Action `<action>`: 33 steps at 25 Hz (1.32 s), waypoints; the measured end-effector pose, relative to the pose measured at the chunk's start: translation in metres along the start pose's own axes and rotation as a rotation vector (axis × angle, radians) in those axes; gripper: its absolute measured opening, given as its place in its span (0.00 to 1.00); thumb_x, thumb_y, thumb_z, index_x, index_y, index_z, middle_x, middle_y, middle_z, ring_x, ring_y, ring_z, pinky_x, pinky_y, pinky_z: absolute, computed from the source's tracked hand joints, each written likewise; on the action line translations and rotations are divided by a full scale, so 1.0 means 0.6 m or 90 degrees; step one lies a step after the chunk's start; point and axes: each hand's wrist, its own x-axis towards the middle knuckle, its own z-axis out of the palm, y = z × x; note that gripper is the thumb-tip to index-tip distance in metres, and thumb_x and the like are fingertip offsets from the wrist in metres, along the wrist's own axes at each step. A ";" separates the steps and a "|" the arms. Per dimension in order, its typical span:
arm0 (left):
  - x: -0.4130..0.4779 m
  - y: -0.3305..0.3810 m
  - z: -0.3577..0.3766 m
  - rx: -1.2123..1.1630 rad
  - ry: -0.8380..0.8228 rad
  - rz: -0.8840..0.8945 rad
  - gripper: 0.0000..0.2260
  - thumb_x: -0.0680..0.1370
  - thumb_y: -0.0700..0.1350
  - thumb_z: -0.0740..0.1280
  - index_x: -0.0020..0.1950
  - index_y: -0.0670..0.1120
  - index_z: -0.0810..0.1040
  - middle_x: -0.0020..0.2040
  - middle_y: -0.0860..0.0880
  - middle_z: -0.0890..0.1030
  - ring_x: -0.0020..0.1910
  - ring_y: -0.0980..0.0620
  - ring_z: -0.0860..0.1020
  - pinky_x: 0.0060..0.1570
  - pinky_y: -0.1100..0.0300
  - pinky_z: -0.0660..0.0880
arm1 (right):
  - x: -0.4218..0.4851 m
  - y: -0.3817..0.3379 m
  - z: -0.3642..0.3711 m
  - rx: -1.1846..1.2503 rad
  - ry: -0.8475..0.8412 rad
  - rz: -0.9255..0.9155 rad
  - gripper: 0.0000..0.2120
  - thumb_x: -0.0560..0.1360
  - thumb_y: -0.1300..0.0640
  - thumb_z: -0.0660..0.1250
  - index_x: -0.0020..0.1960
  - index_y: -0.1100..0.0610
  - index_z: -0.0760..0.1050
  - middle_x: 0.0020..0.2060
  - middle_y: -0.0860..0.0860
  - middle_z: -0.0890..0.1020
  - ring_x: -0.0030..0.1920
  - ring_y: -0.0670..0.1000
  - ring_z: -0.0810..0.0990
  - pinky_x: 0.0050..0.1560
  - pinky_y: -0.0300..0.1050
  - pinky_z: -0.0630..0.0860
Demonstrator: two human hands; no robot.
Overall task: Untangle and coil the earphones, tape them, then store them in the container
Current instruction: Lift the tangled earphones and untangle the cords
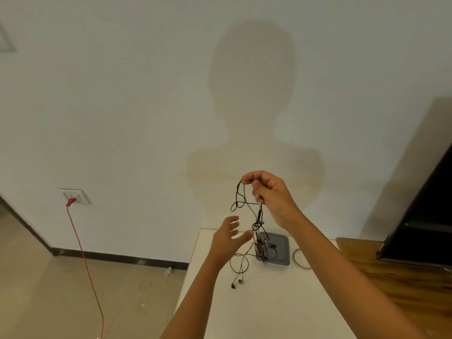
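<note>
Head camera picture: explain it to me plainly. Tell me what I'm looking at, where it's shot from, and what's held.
There is no machine here: one camera worn on a person's head looks forward and down at their two bare hands. The right hand is raised and pinches a tangled bunch of black earphones, which hangs down with a knot midway. The left hand is open, fingers spread, beside that knot. Below is a white table with a grey container, a thin ring and two earbuds at a trailing cable's end. On the left, a red cable runs to a wall socket.
</note>
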 end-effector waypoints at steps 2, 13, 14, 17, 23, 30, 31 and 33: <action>0.007 0.025 0.021 0.066 -0.058 0.017 0.29 0.72 0.52 0.73 0.70 0.50 0.67 0.59 0.56 0.71 0.60 0.55 0.71 0.59 0.59 0.70 | -0.008 -0.017 0.004 0.019 -0.022 -0.010 0.14 0.80 0.67 0.56 0.53 0.57 0.79 0.46 0.50 0.82 0.31 0.45 0.66 0.34 0.38 0.66; 0.011 -0.024 0.037 0.073 0.190 -0.112 0.03 0.75 0.45 0.70 0.44 0.47 0.82 0.35 0.49 0.83 0.32 0.54 0.82 0.41 0.53 0.81 | -0.042 -0.039 -0.116 0.144 0.258 -0.154 0.15 0.77 0.70 0.60 0.51 0.56 0.82 0.42 0.55 0.80 0.34 0.47 0.67 0.34 0.36 0.67; 0.011 -0.026 0.034 0.078 0.198 -0.125 0.03 0.75 0.45 0.70 0.43 0.48 0.82 0.35 0.49 0.83 0.33 0.52 0.82 0.42 0.52 0.81 | -0.048 -0.038 -0.130 0.153 0.281 -0.166 0.14 0.77 0.70 0.61 0.52 0.57 0.82 0.42 0.56 0.79 0.34 0.48 0.67 0.34 0.36 0.68; 0.007 -0.020 0.030 0.080 0.236 -0.122 0.01 0.74 0.44 0.70 0.43 0.48 0.81 0.37 0.49 0.82 0.37 0.52 0.80 0.46 0.52 0.80 | -0.067 -0.018 -0.154 0.082 0.322 -0.146 0.13 0.78 0.67 0.62 0.59 0.60 0.79 0.44 0.52 0.79 0.37 0.47 0.71 0.38 0.35 0.72; -0.008 0.024 0.035 0.024 0.124 0.030 0.02 0.73 0.42 0.72 0.44 0.45 0.82 0.38 0.50 0.84 0.37 0.56 0.81 0.37 0.74 0.72 | -0.098 0.062 -0.122 -0.352 0.042 0.030 0.18 0.74 0.61 0.69 0.60 0.45 0.76 0.56 0.46 0.79 0.39 0.45 0.71 0.46 0.36 0.72; -0.017 0.024 0.012 0.038 0.103 0.025 0.03 0.74 0.44 0.71 0.45 0.45 0.80 0.39 0.50 0.83 0.38 0.55 0.81 0.33 0.76 0.70 | -0.111 0.140 -0.068 -0.566 -0.052 0.140 0.02 0.69 0.47 0.67 0.37 0.40 0.76 0.33 0.41 0.79 0.38 0.47 0.78 0.47 0.51 0.78; -0.020 0.016 0.006 0.041 0.115 0.014 0.03 0.75 0.44 0.70 0.45 0.45 0.80 0.39 0.50 0.83 0.38 0.55 0.81 0.33 0.76 0.70 | -0.110 0.136 -0.069 -0.541 -0.027 0.133 0.04 0.71 0.52 0.68 0.39 0.44 0.80 0.34 0.44 0.81 0.39 0.49 0.79 0.47 0.48 0.78; -0.024 0.000 -0.003 0.047 0.142 -0.004 0.02 0.77 0.41 0.67 0.46 0.43 0.78 0.38 0.50 0.82 0.38 0.55 0.79 0.33 0.77 0.70 | -0.107 0.115 -0.074 -0.345 0.044 0.159 0.04 0.75 0.60 0.69 0.45 0.58 0.82 0.37 0.51 0.84 0.39 0.50 0.80 0.42 0.39 0.76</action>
